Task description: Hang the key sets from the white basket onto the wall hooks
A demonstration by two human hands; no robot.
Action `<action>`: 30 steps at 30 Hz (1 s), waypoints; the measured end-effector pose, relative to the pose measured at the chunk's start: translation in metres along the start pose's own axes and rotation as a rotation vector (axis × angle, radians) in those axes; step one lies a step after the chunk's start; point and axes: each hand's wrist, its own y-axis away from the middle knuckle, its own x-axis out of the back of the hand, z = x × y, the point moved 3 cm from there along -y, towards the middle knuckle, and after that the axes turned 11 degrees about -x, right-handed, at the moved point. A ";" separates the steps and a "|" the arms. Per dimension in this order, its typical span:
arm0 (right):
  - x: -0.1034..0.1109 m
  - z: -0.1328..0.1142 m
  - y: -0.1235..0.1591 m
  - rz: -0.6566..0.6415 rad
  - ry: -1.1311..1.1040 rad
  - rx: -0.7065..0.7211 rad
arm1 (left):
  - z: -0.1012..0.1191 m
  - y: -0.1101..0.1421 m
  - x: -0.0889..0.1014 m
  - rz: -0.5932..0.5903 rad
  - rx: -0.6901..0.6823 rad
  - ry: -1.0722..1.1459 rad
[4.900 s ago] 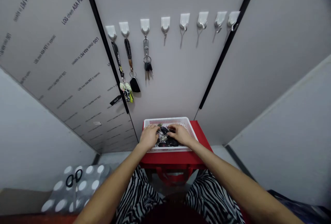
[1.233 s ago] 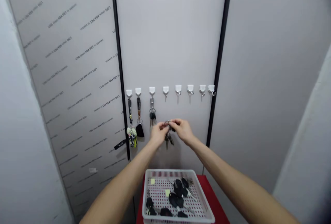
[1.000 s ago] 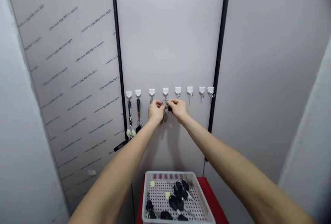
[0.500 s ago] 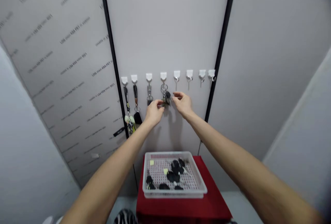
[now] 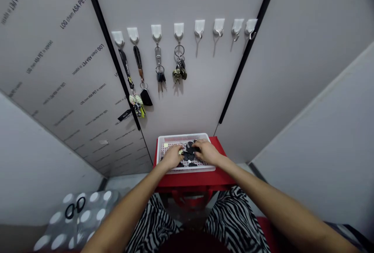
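Both hands reach into a white plastic basket [image 5: 159,150] with a perforated bottom. My left hand [image 5: 173,157] is over its middle, thumb and fingers apart, beside a small yellow tag [image 5: 180,152] and the black keys. My right hand [image 5: 207,152] is over the right half, fingers bent but parted, touching or just above the pile of black keys [image 5: 189,152]. I see nothing lifted in either hand; the fingertips partly hide the keys. On the wall above, a bunch of brass-coloured keys [image 5: 179,73] hangs from the fourth hook.
The basket stands on a red box [image 5: 187,181]. Black keys [image 5: 161,77], a black fob [image 5: 146,97] and a charm bunch [image 5: 137,106] hang from other hooks. Several bare white hooks [image 5: 219,27] continue rightwards. Black-handled scissors [image 5: 75,208] lie on a dotted cover [image 5: 57,218] at lower left.
Both hands have left the key bunch on the fourth hook, which now hangs free, and moved down into the basket. The view has tilted downward.
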 end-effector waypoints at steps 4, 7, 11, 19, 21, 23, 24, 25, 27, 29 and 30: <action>-0.008 -0.004 0.000 0.008 0.054 -0.008 | -0.003 -0.003 -0.005 -0.020 0.014 -0.045; -0.013 -0.004 -0.001 0.007 0.001 -0.032 | -0.009 -0.004 -0.005 0.009 0.091 0.010; -0.009 -0.007 -0.004 0.069 -0.143 -0.011 | -0.009 -0.010 0.007 0.097 0.069 0.132; 0.022 -0.029 -0.018 0.136 -0.475 0.016 | 0.019 -0.030 0.056 0.128 -0.050 0.206; 0.029 -0.032 -0.024 0.121 -0.577 -0.038 | 0.026 -0.037 0.065 0.118 -0.027 0.288; 0.040 -0.035 -0.031 0.123 -0.696 -0.073 | 0.033 -0.045 0.077 0.145 -0.015 0.360; 0.047 -0.036 -0.036 0.133 -0.751 -0.081 | 0.037 -0.050 0.084 0.170 -0.017 0.385; 0.056 -0.038 -0.041 0.149 -0.796 -0.086 | 0.041 -0.055 0.093 0.199 -0.023 0.402; 0.079 -0.042 -0.050 0.195 -0.857 -0.094 | 0.052 -0.067 0.112 0.261 -0.042 0.414; 0.109 -0.048 -0.060 0.261 -0.900 -0.092 | 0.063 -0.079 0.134 0.351 -0.079 0.406; 0.125 -0.051 -0.064 0.303 -0.925 -0.088 | 0.068 -0.083 0.145 0.412 -0.107 0.394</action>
